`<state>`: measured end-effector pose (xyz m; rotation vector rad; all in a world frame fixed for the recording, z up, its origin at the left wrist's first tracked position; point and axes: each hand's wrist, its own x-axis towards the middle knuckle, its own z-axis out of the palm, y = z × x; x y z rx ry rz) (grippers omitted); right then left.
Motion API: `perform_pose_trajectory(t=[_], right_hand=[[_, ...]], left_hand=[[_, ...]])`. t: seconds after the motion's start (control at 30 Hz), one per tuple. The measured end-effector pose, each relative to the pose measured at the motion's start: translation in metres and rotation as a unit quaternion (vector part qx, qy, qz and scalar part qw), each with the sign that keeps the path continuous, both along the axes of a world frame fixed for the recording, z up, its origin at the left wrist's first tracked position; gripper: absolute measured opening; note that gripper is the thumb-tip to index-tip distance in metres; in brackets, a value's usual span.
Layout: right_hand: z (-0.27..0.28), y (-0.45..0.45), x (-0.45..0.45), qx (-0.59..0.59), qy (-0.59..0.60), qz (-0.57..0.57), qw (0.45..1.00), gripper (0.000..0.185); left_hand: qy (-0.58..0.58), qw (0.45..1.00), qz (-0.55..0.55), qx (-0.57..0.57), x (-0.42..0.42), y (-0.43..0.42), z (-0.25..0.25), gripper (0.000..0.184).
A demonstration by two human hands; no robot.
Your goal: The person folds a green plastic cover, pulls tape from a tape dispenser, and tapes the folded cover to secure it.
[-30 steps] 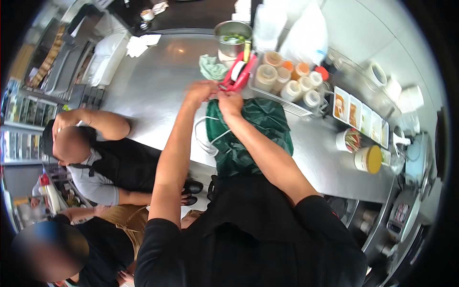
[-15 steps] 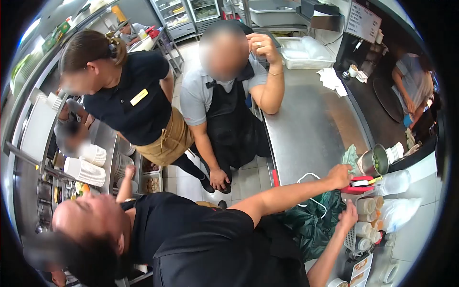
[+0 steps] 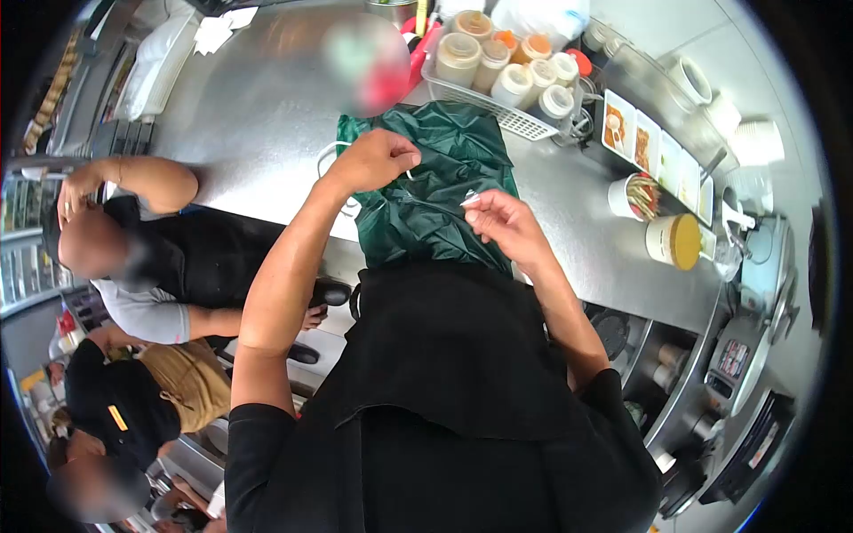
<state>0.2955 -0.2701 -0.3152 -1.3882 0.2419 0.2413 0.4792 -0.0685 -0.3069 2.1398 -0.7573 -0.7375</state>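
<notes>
A crumpled dark green bag (image 3: 444, 142) lies on the steel counter (image 3: 240, 124) against the black apron. Over its left part, my left hand (image 3: 378, 162) has its fingers pinched, with a bit of white cord showing just below them. At the right part of the bag, my right hand (image 3: 508, 222) pinches a small whitish piece (image 3: 470, 198), too small to name. A white cord (image 3: 327, 160) loops out past the bag's left edge. Beyond the bag, a pink-red object is partly smeared by a blur.
A white basket (image 3: 498, 114) of sauce bottles stands behind the bag. To the right are a tray of small containers (image 3: 649, 147), a cup of sticks (image 3: 633, 195) and a yellow-lidded tub (image 3: 673, 242). Two people, one in a grey shirt (image 3: 147, 311), stand at the left.
Both hands have moved from the pink-red object back over the green bag. A small whitish piece now shows in my right hand. The view swung toward the co-workers and back.
</notes>
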Motion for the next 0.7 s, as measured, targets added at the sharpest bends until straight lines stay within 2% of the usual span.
perform_pose_trajectory(t=[0.03, 0.07, 0.1, 0.2, 0.33, 0.43, 0.5, 0.6, 0.7], right_hand=[[-0.003, 0.003, -0.004, 0.030, 0.003, -0.010, 1.000, 0.018], [-0.007, 0.005, -0.008, 0.018, 0.012, 0.005, 1.000, 0.018], [-0.010, 0.007, -0.010, 0.025, 0.011, -0.002, 1.000, 0.018], [-0.017, 0.015, -0.015, 0.009, 0.042, 0.032, 0.999, 0.018], [-0.027, 0.018, -0.017, -0.009, 0.011, 0.017, 1.000, 0.022], [-0.028, 0.017, -0.014, -0.015, 0.004, 0.027, 1.000, 0.023], [-0.028, 0.018, -0.014, -0.023, 0.009, 0.040, 0.999, 0.023], [-0.024, 0.018, -0.012, -0.009, 0.023, 0.044, 0.999, 0.024], [-0.020, 0.019, -0.010, 0.014, 0.024, 0.047, 0.998, 0.025]], left_hand=[[-0.017, 0.999, -0.005, 0.039, -0.001, -0.003, 0.001, 0.025], [-0.038, 0.992, -0.026, 0.115, -0.003, -0.011, 0.015, 0.033], [-0.040, 0.991, -0.033, 0.121, -0.001, -0.014, 0.009, 0.033], [-0.116, 0.943, -0.063, 0.306, -0.002, -0.023, -0.002, 0.054], [-0.125, 0.944, -0.048, 0.302, -0.003, -0.024, -0.007, 0.060], [-0.077, 0.963, -0.048, 0.252, -0.002, -0.025, 0.004, 0.055], [-0.066, 0.978, 0.024, 0.195, -0.007, -0.023, 0.007, 0.039], [0.002, 0.981, 0.008, 0.196, -0.002, -0.018, -0.001, 0.031], [-0.004, 0.976, -0.007, 0.218, 0.000, -0.011, -0.007, 0.029]])
